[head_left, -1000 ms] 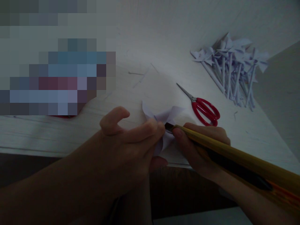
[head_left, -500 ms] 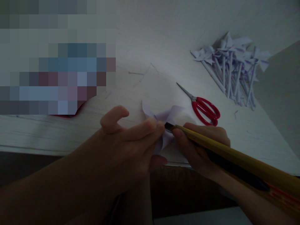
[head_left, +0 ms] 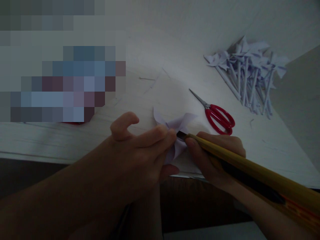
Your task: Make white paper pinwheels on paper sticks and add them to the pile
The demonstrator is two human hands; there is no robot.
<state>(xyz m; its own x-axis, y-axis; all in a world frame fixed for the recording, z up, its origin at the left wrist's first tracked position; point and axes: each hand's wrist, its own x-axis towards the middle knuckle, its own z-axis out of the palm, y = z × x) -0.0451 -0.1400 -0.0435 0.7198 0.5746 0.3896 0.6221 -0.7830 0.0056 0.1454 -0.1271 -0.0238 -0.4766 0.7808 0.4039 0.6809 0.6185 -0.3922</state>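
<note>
A white paper pinwheel with curled blades lies near the table's front edge, partly covered by both hands. My left hand holds it with extended fingers meeting near its centre; the thumb is below and one finger is bent up, away from the paper. My right hand is closed around a long yellow utility knife with a black inset along its side. Its short dark tip reaches the pinwheel's centre, right beside the left fingertips. What lies under those fingertips is hidden.
Red-handled scissors lie slightly spread just beyond my right hand. A pile of white paper pinwheels on paper sticks rests at the back right. Thin scraps are scattered on the white table. The upper left is pixelated.
The view has shifted very slightly. Both hands, the knife and the pinwheel keep nearly the same positions.
</note>
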